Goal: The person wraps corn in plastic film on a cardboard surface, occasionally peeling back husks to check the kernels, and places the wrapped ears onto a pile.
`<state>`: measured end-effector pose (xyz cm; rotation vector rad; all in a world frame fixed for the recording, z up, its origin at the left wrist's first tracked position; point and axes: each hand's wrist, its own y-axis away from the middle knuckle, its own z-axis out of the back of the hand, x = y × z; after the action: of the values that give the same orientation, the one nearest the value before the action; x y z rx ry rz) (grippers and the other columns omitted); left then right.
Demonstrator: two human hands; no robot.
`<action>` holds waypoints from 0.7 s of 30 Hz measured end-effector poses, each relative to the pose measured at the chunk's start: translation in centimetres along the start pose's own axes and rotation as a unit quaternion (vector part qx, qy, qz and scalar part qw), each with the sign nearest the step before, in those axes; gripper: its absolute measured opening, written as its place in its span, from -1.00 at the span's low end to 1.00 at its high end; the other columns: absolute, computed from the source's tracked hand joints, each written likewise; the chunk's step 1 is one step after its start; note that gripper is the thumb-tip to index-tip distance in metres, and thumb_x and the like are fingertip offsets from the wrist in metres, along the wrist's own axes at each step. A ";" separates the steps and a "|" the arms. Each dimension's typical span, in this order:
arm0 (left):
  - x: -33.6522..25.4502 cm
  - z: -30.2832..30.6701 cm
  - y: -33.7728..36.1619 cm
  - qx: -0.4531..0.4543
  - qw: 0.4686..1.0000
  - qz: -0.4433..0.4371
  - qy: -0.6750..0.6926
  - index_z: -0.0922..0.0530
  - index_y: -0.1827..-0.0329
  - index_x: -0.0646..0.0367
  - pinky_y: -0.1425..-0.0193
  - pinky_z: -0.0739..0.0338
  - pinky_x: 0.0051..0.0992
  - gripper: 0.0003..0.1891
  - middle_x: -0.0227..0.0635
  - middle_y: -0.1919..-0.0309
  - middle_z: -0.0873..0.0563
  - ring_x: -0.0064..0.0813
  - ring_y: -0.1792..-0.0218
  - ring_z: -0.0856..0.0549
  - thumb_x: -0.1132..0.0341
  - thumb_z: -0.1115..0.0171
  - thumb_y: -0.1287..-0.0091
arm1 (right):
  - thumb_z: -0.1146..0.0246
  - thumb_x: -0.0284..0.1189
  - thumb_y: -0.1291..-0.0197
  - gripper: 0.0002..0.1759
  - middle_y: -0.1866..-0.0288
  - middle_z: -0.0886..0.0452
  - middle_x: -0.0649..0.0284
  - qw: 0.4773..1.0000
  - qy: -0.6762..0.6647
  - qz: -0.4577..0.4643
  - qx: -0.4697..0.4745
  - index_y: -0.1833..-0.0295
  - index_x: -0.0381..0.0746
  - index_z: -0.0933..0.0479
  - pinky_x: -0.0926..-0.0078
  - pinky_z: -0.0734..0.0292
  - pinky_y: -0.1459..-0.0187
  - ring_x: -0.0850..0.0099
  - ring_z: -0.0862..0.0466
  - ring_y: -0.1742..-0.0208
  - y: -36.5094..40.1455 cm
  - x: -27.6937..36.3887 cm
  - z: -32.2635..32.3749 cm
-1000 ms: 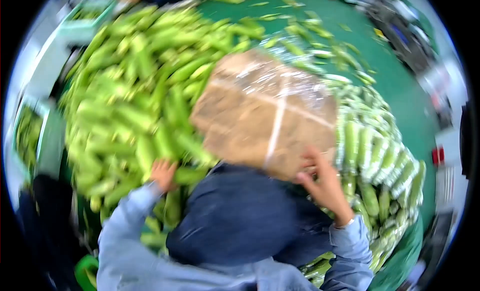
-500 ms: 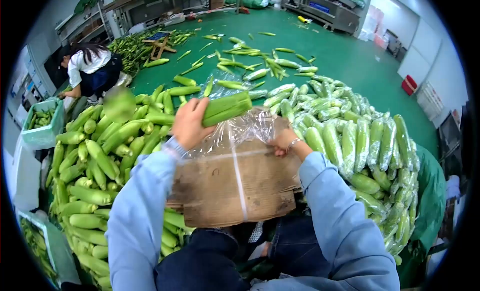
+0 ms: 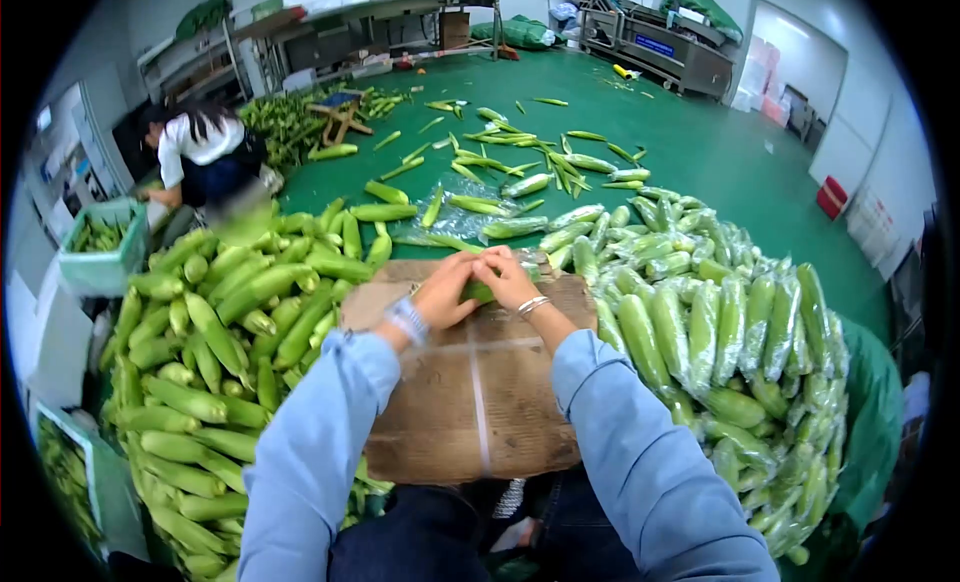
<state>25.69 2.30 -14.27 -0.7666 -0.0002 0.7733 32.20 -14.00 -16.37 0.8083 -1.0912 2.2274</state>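
Observation:
My left hand [image 3: 442,292] and my right hand [image 3: 508,280] meet over the far edge of a flat cardboard pad [image 3: 430,412] bound with a white strap. Both are closed round a green corn cob [image 3: 480,291], mostly hidden under the fingers. Clear plastic shows faintly beside my right hand. Unwrapped green cobs [image 3: 200,407] are heaped on the left of the pad. Plastic-wrapped cobs [image 3: 735,312] are piled on the right.
Loose husks and cobs [image 3: 500,137] lie on the green floor ahead. A person [image 3: 205,152] crouches at the left by a pale green crate [image 3: 95,267]. A red bucket [image 3: 831,196] stands at the right wall; metal tables [image 3: 370,12] are behind.
My hands have come together over the pad. The cob moved from the left toward the middle, where my right hand now grips it too. The plastic sheet is no longer spread between the hands.

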 end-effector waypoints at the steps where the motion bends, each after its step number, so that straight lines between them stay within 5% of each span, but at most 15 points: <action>1: -0.6 1.5 1.1 0.018 1.000 -0.010 -0.010 -0.35 -0.08 0.24 -0.10 -0.37 -0.26 -0.38 -0.06 0.01 -0.47 -0.10 -0.08 -0.44 0.14 -0.36 0.01 | -0.12 -0.04 -0.19 -0.45 -0.14 -0.39 0.03 0.999 0.016 -0.012 0.038 -0.25 -0.01 -0.34 0.30 -0.31 -0.09 0.19 -0.41 -0.11 -0.7 -1.4 -0.8; 3: -3.7 4.6 4.8 0.078 0.952 0.251 -0.156 -0.36 0.12 0.29 0.11 -0.45 -0.30 -0.47 -0.07 0.16 -0.43 -0.07 0.15 -0.50 0.10 -0.36 -0.01 | -0.08 0.03 -0.17 -0.36 -0.17 -0.38 0.04 0.994 0.105 0.003 0.042 -0.32 0.03 -0.24 0.26 -0.25 -0.13 0.15 -0.39 -0.15 -0.2 -0.2 -0.3; 6: -6.1 3.8 7.2 0.065 0.964 0.196 -0.167 -0.36 0.26 0.28 0.21 -0.43 -0.22 -0.53 -0.14 0.31 -0.41 -0.10 0.28 -0.49 0.06 -0.34 -0.06 | 0.00 0.15 -0.14 -0.22 -0.19 -0.38 0.06 0.936 0.325 0.033 0.133 -0.45 0.18 0.00 0.12 -0.15 -0.19 0.07 -0.37 -0.19 0.4 2.9 0.1; 10: -3.3 1.9 7.0 0.114 0.924 0.262 -0.255 -0.48 0.27 0.25 0.13 -0.46 -0.20 -0.56 -0.03 0.27 -0.53 -0.11 0.16 -0.54 -0.03 -0.17 -0.17 | 0.04 0.17 -0.17 -0.32 -0.16 -0.39 0.03 0.917 0.346 -0.051 0.194 -0.39 0.26 -0.08 0.11 -0.16 -0.18 0.06 -0.37 -0.19 -1.0 4.3 0.4; 14: -3.0 3.2 6.6 0.253 0.880 0.205 -0.347 -0.53 0.29 0.22 0.32 -0.58 -0.28 -0.80 -0.14 0.39 -0.64 -0.10 0.36 -0.65 0.27 -0.06 -0.23 | 0.08 0.15 -0.21 -0.43 -0.14 -0.41 0.01 0.914 0.337 -0.139 0.177 -0.30 0.24 -0.24 0.09 -0.15 -0.19 0.09 -0.38 -0.20 0.0 5.1 1.5; 17: -6.5 7.1 7.9 0.248 0.851 0.277 -0.371 -0.51 0.35 0.19 0.39 -0.57 -0.28 -0.86 -0.15 0.41 -0.64 -0.09 0.42 -0.67 0.38 0.04 -0.20 | 0.09 0.14 -0.22 -0.44 -0.06 -0.46 0.00 0.917 0.348 -0.117 0.154 -0.27 0.19 -0.30 0.09 -0.24 -0.11 0.10 -0.41 -0.13 2.3 5.5 1.9; 19: -7.4 9.6 10.3 0.276 0.864 0.258 -0.332 -0.53 0.29 0.20 0.37 -0.59 -0.31 -0.85 -0.18 0.39 -0.66 -0.18 0.44 -0.69 0.37 0.02 -0.27 | 0.07 0.12 -0.22 -0.46 0.05 -0.49 0.02 0.924 0.346 -0.093 0.136 -0.25 0.17 -0.33 0.16 -0.29 0.00 0.12 -0.44 -0.02 5.0 6.6 1.2; 21: -9.9 11.6 11.3 0.263 0.868 0.421 -0.014 -0.56 0.27 0.22 0.23 -0.58 -0.39 -0.80 -0.16 0.32 -0.66 -0.29 0.35 -0.68 0.31 0.00 -0.35 | 0.06 0.10 -0.22 -0.47 0.19 -0.48 0.05 0.925 0.358 -0.043 0.118 -0.23 0.13 -0.36 0.22 -0.30 0.11 0.16 -0.44 0.11 9.1 9.3 0.7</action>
<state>8.30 8.54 -10.16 -0.1944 0.5341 1.5341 19.89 -17.63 -14.12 0.0758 -0.4302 2.3020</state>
